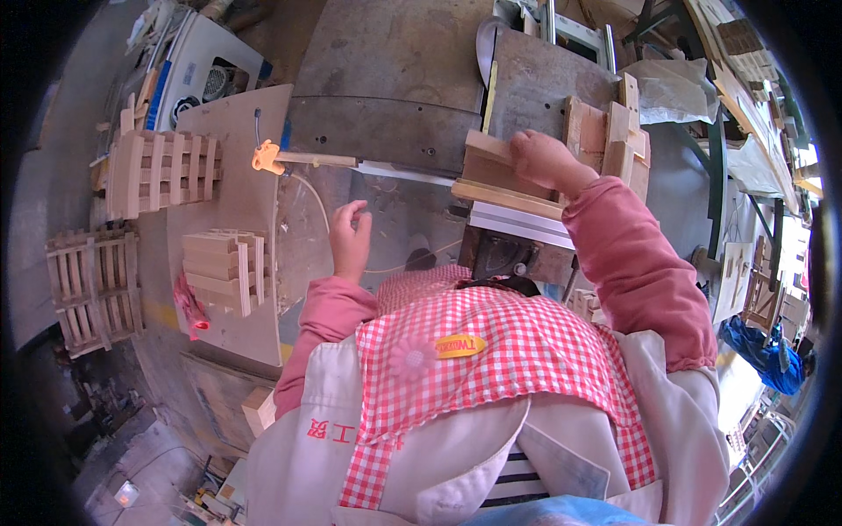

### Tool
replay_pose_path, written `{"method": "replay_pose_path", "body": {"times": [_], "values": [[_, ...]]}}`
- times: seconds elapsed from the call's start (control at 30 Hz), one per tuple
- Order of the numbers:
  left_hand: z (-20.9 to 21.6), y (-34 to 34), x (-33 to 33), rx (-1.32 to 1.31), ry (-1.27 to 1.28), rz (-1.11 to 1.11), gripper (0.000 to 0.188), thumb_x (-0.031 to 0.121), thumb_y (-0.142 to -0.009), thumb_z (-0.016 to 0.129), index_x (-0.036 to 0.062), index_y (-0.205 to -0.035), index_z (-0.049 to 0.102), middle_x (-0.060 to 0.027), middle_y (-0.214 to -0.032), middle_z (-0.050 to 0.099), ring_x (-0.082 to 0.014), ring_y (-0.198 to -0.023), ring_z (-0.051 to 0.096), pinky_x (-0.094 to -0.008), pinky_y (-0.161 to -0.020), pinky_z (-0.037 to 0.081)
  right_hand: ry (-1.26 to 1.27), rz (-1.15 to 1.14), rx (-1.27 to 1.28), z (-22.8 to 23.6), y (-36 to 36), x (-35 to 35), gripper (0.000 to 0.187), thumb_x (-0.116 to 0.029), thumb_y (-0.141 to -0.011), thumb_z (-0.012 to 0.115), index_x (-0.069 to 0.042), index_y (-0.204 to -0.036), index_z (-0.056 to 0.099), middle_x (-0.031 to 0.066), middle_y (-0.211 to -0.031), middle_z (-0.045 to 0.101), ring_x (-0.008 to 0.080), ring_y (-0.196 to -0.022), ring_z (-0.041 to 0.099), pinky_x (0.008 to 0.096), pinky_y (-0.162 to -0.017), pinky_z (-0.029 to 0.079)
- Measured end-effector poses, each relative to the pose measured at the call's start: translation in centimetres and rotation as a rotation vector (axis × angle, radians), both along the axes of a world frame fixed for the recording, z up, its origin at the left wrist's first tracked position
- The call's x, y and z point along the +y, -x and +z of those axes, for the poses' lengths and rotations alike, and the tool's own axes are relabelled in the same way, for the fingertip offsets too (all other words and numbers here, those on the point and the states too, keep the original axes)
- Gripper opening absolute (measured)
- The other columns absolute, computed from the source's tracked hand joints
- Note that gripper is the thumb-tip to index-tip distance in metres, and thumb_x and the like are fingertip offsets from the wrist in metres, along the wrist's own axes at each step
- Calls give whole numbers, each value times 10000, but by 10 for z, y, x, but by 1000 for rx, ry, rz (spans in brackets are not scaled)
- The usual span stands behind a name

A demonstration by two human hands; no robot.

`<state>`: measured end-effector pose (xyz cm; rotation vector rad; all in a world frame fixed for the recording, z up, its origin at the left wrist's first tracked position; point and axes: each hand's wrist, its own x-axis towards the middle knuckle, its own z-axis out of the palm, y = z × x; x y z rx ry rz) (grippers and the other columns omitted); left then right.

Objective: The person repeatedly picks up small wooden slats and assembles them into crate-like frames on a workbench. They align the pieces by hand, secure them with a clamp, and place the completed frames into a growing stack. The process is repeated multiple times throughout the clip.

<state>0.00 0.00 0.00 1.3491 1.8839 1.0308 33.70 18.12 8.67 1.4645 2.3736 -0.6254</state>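
My right hand (539,159) is closed at the right end of a flat wooden board (488,145), its fingers curled over the edge. The board lies on a wooden fence (509,198) at the front of a metal machine table (561,88). My left hand (351,238) hangs in the air with its fingers loosely bent and apart, holding nothing. Closest to it is an orange air gun (266,158) with a thin hose, at the edge of a pale board-topped table (237,337).
Stacked wood strips (224,267) and a slatted wood pile (171,171) stand on the left table. A saw blade (488,48) or its guard rises from the machine table. More wooden blocks (618,140) lie right of my right hand. A pallet (95,289) is far left.
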Motion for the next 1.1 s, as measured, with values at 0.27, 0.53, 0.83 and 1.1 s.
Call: {"method": "replay_pose_path", "body": {"times": [0.27,0.53,0.83,1.1], "values": [[14,11,8,23,30,-36,236,106,-887,605,10,-1100,639,-107,-1066,625,-195,-964,612,-305,-842,481,-143,-8,118,-12,7,13,202,-117,-815,529,-27,-974,616,206,-1038,637,399,-996,613,468,-872,484],[6,3,4,11,-11,-20,232,106,-856,607,28,-1070,653,-109,-1021,628,-219,-897,608,-336,-805,479,-152,0,66,-10,-3,18,215,-106,-815,529,-12,-984,621,225,-1041,635,401,-1004,617,464,-872,490],[4,1,1,20,44,-43,238,105,-879,607,17,-1096,649,-99,-1030,640,-183,-909,616,-304,-814,488,-200,40,45,-18,-8,25,202,-103,-834,515,-6,-968,632,228,-1024,640,397,-988,628,462,-857,506],[23,-33,16,45,-3,-172,237,121,-837,606,31,-1050,658,-128,-1042,646,-274,-963,621,-363,-836,484,-235,63,38,-9,-15,44,210,-135,-842,532,-6,-961,647,216,-1037,651,393,-986,633,454,-867,508]]}}
